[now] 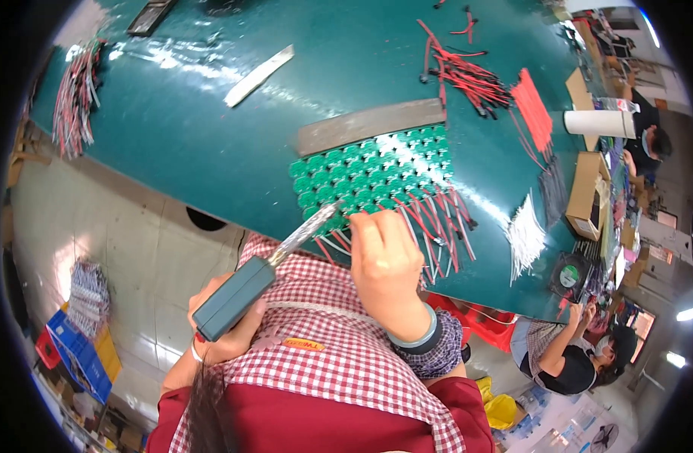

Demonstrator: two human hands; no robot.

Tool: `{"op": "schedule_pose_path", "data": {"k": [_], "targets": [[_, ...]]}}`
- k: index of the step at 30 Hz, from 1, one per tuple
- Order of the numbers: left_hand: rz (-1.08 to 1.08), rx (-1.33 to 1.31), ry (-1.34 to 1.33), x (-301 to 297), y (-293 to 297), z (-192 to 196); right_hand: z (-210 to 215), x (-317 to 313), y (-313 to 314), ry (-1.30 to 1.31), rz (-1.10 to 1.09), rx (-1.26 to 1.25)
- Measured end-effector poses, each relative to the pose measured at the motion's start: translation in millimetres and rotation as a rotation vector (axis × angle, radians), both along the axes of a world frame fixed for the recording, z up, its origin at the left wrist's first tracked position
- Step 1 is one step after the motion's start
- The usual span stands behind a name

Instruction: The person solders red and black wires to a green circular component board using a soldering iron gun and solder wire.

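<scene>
One sheet of small round green boards (346, 178) lies on the desk (210, 162), with one grey bar (371, 127) along its far edge and red and white wires (437, 245), too tangled to count, at its near edge; one pale strip (260, 76) lies beyond. The left hand (244, 330) has its grip wrapped closed around one soldering iron (237, 297), tip over the boards. The right hand (386, 264) curls its fingers in at the near edge, its grip too hidden to tell whether it pinches a wire.
</scene>
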State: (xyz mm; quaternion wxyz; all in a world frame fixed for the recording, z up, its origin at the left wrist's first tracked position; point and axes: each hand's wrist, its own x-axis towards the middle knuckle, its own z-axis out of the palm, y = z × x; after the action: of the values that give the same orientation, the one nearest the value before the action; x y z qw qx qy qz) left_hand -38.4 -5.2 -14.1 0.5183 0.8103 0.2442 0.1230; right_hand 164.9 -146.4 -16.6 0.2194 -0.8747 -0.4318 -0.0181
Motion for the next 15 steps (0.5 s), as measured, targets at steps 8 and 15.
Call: {"op": "schedule_pose_path", "data": {"k": [8,15], "targets": [[-0.006,-0.015,0.088,-8,1,-14,10,144,-18,-0.285,-0.168,0.017],[0.018,-0.016,0.054,0,1,-18,-29,221,-32,-0.237,-0.261,-0.034]]}}
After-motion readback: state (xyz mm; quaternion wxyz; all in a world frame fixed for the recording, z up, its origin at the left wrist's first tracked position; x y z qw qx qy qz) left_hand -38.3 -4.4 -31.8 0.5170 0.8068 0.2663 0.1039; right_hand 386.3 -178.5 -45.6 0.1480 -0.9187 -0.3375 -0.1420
